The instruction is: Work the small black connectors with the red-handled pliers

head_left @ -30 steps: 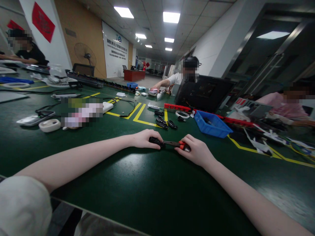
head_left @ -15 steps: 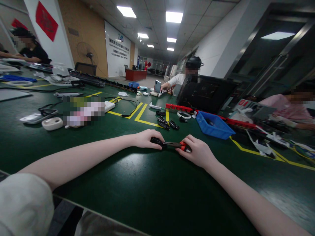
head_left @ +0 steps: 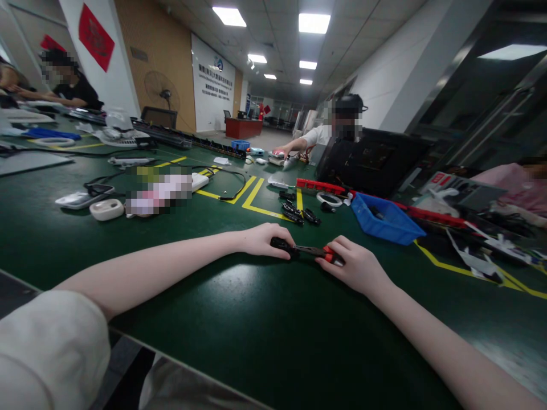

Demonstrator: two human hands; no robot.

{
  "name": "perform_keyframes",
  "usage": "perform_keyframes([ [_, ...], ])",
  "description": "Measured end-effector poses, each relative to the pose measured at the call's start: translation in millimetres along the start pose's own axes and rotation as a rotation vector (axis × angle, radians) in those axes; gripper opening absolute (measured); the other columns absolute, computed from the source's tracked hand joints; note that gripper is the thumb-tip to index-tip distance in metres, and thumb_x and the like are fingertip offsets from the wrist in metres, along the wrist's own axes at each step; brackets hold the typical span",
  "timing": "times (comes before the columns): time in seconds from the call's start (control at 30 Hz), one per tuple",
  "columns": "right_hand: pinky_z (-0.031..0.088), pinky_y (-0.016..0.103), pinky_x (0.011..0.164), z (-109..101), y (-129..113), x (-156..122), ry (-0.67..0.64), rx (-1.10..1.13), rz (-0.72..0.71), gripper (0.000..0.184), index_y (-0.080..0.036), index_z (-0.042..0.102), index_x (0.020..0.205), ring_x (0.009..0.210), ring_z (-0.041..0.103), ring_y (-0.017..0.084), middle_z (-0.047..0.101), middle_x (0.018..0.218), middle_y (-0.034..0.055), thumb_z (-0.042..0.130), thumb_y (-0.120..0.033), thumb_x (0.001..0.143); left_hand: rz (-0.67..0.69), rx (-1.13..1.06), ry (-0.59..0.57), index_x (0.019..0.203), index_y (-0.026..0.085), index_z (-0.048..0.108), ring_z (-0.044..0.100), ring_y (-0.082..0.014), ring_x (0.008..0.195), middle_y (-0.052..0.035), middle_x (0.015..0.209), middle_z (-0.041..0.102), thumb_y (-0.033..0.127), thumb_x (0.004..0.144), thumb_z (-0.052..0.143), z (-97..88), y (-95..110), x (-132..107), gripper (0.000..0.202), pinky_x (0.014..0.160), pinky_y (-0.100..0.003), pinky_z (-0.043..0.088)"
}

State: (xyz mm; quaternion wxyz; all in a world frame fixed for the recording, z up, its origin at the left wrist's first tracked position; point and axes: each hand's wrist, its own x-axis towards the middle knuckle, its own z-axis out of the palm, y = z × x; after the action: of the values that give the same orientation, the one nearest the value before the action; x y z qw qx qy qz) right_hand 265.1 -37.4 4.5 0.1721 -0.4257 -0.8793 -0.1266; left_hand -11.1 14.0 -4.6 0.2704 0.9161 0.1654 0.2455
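My left hand (head_left: 262, 239) is closed around a small black part (head_left: 280, 245), perhaps a cable connector; the fingers partly hide it. My right hand (head_left: 356, 263) grips long-nose pliers with red and black handles (head_left: 329, 255), their jaws pointing left. The tips of the jaws meet the black part's right end; whether they clamp it is too small to see. Both hands are just above the green table (head_left: 265, 324). Beyond them lie several bundled black cables (head_left: 293, 212) beside yellow tape.
Right of the cables stands a blue bin (head_left: 387, 222) with dark items inside, near a red strip (head_left: 320, 185) and a coiled white cable (head_left: 329, 199). At left are a white oval case (head_left: 106, 209) and a power strip-like white device (head_left: 199, 181). Co-workers sit around the table.
The view has turned slightly left, so everything sits farther right. My hands keep their hold. Across the table, the upright phone in a co-worker's hand no longer shows upright.
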Motion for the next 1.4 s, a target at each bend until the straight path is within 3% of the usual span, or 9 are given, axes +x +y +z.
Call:
perform_keyframes([
  [0.2, 0.042, 0.029, 0.057, 2.1, 0.0, -0.2, 0.003, -0.053, -0.016, 0.031, -0.019, 0.059, 0.079, 0.064, 0.056, 0.016, 0.059, 0.084, 0.007, 0.051, -0.048, 0.089, -0.002, 0.007, -0.004, 0.105, 0.017, 0.069, 0.063, -0.0188, 0.097, -0.0069, 0.105, 0.069, 0.029, 0.084, 0.071, 0.4, -1.1, 0.3, 0.024, 0.089, -0.029, 0.044],
  [0.53, 0.043, 0.029, 0.058, -1.3, -1.2, 0.7, -0.031, 0.043, 0.037, 0.028, -0.02, 0.058, 0.083, 0.067, 0.056, 0.016, 0.058, 0.087, 0.0059, 0.053, -0.047, 0.088, 0.004, 0.076, -0.015, 0.108, 0.016, 0.066, 0.061, -0.0202, 0.098, -0.0074, 0.105, 0.068, 0.032, 0.086, 0.069, 1.2, -1.7, -0.3, 0.027, 0.092, -0.032, 0.041],
  [1.4, 0.043, 0.028, 0.058, 0.7, -1.0, -1.1, 0.03, 0.122, 0.084, 0.026, -0.022, 0.058, 0.082, 0.068, 0.057, 0.016, 0.059, 0.086, 0.0048, 0.054, -0.047, 0.088, -0.012, -0.047, 0.0, 0.11, 0.017, 0.069, 0.064, -0.0192, 0.1, -0.0083, 0.107, 0.069, 0.024, 0.083, 0.072, 0.8, 0.3, 0.8, 0.028, 0.092, -0.031, 0.046],
])
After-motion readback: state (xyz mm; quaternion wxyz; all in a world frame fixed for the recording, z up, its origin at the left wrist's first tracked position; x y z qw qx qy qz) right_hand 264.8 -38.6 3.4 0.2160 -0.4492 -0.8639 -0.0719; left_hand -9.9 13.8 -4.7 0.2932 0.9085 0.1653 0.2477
